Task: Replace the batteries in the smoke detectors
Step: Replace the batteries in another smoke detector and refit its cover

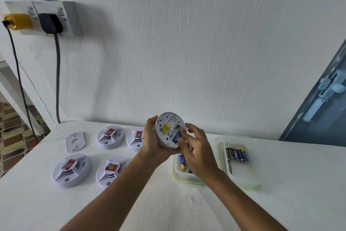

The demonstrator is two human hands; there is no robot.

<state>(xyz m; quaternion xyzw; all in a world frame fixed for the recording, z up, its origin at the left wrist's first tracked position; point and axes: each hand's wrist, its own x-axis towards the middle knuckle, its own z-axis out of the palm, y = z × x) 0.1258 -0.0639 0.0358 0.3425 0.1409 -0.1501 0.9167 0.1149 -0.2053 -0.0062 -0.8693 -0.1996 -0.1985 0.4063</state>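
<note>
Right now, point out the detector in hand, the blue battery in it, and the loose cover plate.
held detector (pixel 165 127): head view, yellow label on its back.
blue battery (pixel 177 136): head view, its exposed side.
cover plate (pixel 75 142): head view, flat face below its hole.

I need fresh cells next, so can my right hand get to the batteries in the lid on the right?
Probably yes. The right hand is at the held detector, the batteries lie uncovered in the open lid beside it, nothing between.
</note>
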